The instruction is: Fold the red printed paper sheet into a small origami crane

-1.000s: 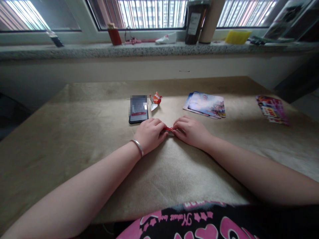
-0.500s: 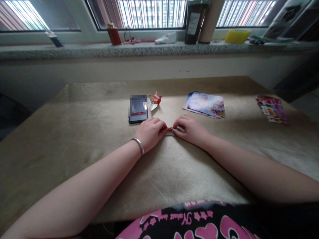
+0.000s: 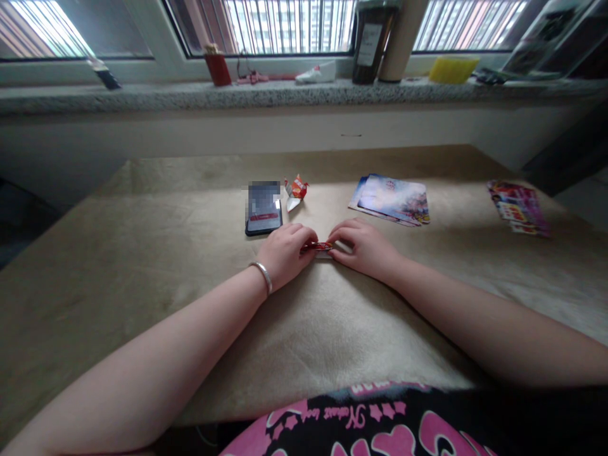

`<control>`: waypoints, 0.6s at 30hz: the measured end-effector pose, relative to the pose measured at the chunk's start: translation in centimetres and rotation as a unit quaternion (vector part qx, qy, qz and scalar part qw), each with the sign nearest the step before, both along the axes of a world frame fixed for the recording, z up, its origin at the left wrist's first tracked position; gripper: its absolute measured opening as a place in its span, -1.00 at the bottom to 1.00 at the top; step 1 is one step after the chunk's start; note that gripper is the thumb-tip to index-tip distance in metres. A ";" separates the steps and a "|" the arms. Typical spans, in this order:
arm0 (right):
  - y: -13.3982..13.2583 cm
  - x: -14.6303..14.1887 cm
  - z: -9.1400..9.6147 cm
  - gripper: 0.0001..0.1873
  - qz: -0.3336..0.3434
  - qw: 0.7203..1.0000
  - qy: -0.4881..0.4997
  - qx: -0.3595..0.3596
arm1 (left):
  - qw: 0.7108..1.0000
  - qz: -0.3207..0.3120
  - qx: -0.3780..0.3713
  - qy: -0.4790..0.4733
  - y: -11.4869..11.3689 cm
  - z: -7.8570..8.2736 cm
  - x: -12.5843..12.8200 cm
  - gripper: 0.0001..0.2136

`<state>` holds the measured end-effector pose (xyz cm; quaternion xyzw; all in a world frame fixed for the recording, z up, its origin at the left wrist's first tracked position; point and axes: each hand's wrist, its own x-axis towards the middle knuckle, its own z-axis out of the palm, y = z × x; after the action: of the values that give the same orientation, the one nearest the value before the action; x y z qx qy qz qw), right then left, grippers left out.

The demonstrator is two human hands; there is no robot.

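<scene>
My left hand (image 3: 284, 253) and my right hand (image 3: 363, 248) meet at the middle of the table, both pinching a small folded red paper piece (image 3: 319, 246) pressed low against the beige cloth (image 3: 190, 266). Only a thin strip of the paper shows between the fingertips. A silver bangle sits on my left wrist. Just beyond the hands lies a dark phone (image 3: 263, 208), and beside it stands a finished red and white folded paper figure (image 3: 296, 191).
A stack of printed colourful sheets (image 3: 392, 199) lies to the right of the hands, and more printed paper (image 3: 519, 208) near the table's right edge. The stone windowsill (image 3: 285, 94) behind holds a red cup, a dark jar, a cardboard tube and a yellow object.
The hands have shifted slightly on the red paper, the fingers working along its fold. Nothing else has moved.
</scene>
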<state>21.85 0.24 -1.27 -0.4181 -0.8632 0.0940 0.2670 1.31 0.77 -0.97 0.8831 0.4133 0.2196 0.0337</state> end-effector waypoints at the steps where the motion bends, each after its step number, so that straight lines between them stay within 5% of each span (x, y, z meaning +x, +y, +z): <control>1: 0.0 0.0 0.0 -0.89 0.007 1.000 0.004 0.002 | 1.000 -0.002 0.000 -0.004 0.0 0.0 0.0 -0.91; 18: -0.3 -0.2 0.2 -0.94 0.022 1.000 -0.002 0.014 | 0.999 -0.042 -0.011 -0.001 -0.1 0.4 0.3 -0.90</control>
<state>21.62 -0.04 -1.11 -0.3959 -0.8738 0.0868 0.2688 1.63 0.65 -0.59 0.8989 0.3784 0.2145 0.0528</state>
